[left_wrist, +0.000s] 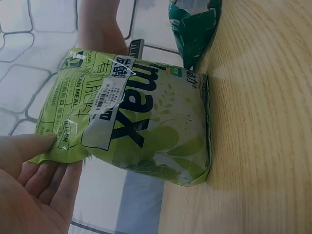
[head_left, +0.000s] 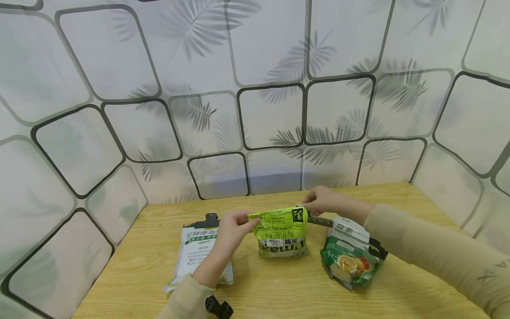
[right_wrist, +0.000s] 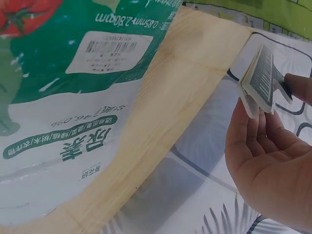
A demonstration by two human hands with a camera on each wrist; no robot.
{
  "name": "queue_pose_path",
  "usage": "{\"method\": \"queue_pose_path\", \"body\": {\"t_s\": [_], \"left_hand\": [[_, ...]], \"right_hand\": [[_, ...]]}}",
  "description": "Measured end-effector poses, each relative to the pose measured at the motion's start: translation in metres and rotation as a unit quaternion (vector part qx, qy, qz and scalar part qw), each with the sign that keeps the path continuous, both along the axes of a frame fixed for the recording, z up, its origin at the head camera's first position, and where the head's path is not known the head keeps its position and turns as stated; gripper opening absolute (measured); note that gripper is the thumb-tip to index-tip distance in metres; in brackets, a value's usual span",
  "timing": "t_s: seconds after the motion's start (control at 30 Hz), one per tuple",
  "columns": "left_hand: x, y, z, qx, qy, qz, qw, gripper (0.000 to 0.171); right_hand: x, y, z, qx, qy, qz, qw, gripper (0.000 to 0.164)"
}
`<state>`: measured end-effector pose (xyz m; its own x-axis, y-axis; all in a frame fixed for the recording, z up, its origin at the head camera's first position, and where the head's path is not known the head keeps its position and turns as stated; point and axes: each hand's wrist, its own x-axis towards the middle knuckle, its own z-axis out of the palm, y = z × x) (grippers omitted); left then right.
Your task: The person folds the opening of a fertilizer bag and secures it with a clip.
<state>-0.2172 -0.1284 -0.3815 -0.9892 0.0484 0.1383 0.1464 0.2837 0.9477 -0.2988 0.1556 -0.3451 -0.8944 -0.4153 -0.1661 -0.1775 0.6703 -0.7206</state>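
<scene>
A bright green fertilizer bag (head_left: pixel 280 235) stands upright on the wooden table, its top flattened and folded. My left hand (head_left: pixel 235 228) pinches the top left corner of this bag, thumb in front and fingers behind, as the left wrist view also shows. At the bag's top right corner is my right hand (head_left: pixel 323 201). It grips a dark grey bag clip (right_wrist: pixel 263 80) by its handles, thumb on one side and fingers on the other. The clip's long jaw stretches out to the right of the green bag in the head view.
On the left lies a white bag (head_left: pixel 195 250) with a black clip (head_left: pixel 208 220) on its top edge. A green and white bag (head_left: pixel 352 254) sits on the right, with a black clip (head_left: pixel 377 249) at its side. Patterned cloth (head_left: pixel 275 117) hangs behind the table (head_left: pixel 275 288).
</scene>
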Motion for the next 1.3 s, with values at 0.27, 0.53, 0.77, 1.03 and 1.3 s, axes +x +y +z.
{"method": "queue_pose_path", "body": {"t_s": [0.27,0.53,0.77,1.03,1.3], "left_hand": [[0.001,0.001,0.001,-0.001,0.0,0.001,1.0,0.023],[0.002,0.001,0.001,0.0,0.001,0.002,1.0,0.023],[-0.001,0.0,-0.001,-0.003,0.0,0.002,1.0,0.025],[-0.001,0.001,-0.001,-0.003,-0.001,0.008,1.0,0.024],[-0.002,0.001,-0.002,-0.002,-0.006,0.01,0.9999,0.024]], "right_hand": [[0.007,0.002,0.007,0.002,0.014,0.002,1.0,0.027],[0.007,0.007,0.011,-0.006,0.02,0.003,1.0,0.029],[0.007,0.01,0.018,-0.006,0.031,0.01,0.999,0.03],[0.011,0.008,0.027,-0.004,0.034,0.011,0.999,0.028],[0.013,0.007,0.034,0.001,0.049,0.016,0.999,0.024]]}}
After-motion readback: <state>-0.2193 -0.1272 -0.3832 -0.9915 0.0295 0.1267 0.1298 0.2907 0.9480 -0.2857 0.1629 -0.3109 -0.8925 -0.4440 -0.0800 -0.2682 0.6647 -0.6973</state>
